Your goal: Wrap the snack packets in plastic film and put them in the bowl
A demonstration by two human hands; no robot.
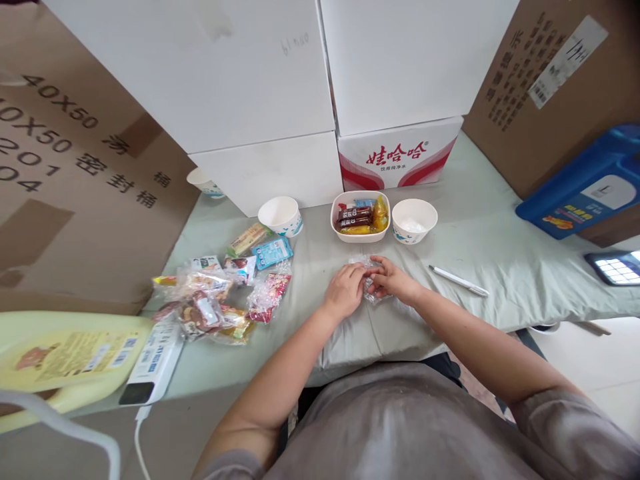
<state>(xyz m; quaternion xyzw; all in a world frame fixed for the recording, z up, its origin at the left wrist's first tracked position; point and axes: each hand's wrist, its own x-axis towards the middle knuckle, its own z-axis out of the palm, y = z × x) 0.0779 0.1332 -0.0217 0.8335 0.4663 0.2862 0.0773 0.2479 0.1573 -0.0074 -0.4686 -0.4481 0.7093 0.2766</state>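
Observation:
My left hand (346, 288) and my right hand (393, 279) meet over the pale green cloth, both pinching a small clear plastic wrapper (371, 291) that lies crumpled between them. What is inside the wrapper I cannot make out. Just beyond my hands stands a white rectangular dish (335, 225) holding dark brown and yellow snack packets. A white paper bowl (415, 221) sits right of the dish and another white paper bowl (281, 216) sits to its left.
A heap of wrapped snacks (215, 299) lies at the left. A white pen (459, 281) lies to the right. White boxes (270, 100) and brown cartons (75, 180) wall the back. A yellow bottle (65, 360), a power strip (153, 363) and a blue box (585, 183) are nearby.

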